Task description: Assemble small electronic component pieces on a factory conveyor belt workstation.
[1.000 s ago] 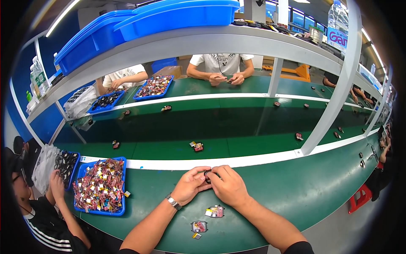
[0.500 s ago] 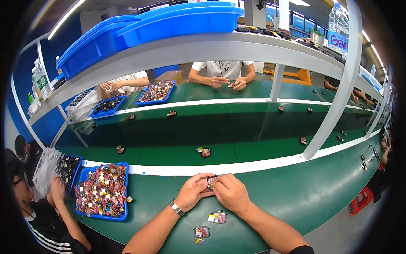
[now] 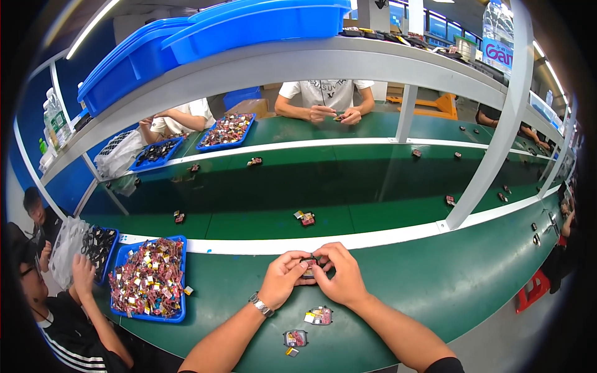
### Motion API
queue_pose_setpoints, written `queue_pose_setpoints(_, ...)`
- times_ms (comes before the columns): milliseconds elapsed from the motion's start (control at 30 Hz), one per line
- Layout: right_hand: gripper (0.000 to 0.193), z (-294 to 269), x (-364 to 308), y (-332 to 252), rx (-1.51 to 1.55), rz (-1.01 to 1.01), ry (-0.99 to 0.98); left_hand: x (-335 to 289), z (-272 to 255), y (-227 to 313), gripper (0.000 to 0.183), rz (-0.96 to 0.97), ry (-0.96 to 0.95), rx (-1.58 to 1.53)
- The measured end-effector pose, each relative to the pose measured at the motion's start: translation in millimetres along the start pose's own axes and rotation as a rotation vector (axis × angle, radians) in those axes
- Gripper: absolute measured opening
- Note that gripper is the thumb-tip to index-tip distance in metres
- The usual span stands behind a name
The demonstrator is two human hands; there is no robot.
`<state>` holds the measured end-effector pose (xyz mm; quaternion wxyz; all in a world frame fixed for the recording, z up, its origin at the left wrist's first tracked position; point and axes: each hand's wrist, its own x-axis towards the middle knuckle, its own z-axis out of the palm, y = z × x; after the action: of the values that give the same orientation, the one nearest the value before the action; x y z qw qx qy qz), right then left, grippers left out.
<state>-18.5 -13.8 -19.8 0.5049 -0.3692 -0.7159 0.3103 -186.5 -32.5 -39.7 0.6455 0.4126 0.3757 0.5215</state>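
Between my two hands is a small dark watch case (image 3: 309, 268) with a reddish circuit board inside, held just above the green bench. My left hand (image 3: 280, 281), with a metal-band watch at its wrist, grips the case's left side. The fingers of my right hand (image 3: 342, 278) curl round its right side, the thumb at the board. Closer to me lies a similar case (image 3: 321, 316) with a red board and a yellow-and-silver piece at its left. Beside it, lower left, sits another open case (image 3: 295, 338) with a small yellow-and-silver battery (image 3: 291, 352) at its edge.
A blue tray (image 3: 184, 273) heaped with red boards stands left, near a tray of black parts (image 3: 99, 248) and a seated person (image 3: 68, 329). Beyond a white rail (image 3: 261, 247), a green belt (image 3: 261, 224) carries scattered assemblies. A metal post (image 3: 482, 143) rises at right; people sit opposite.
My right fingers have spread and shifted, so more of the case and its board shows between my hands. The view has tilted slightly. Assemblies on the near belt sit a little farther right.
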Motion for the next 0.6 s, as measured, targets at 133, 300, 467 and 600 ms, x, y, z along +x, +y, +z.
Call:
queue_pose_setpoints(133,0.019,3.5,-2.2,8.3,-0.023,-0.013,-0.026,-0.2,3.4,-1.0,0.022,0.005,0.030,0.081)
queue_pose_setpoints(300,0.018,0.0,-4.5,4.1,-0.335,-0.309,0.027,-0.8,-1.3,-4.4,0.024,-0.005,0.030,0.128)
queue_pose_setpoints(467,0.015,-3.9,-5.6,5.3,-0.389,-0.301,-0.004,-0.3,-0.5,-4.4,0.027,-0.018,-0.019,-0.013)
queue_pose_setpoints(600,0.015,-2.7,-6.5,10.0,-0.414,-0.345,-0.012,-0.4,-2.5,-5.1,0.028,-0.016,-0.019,-0.013)
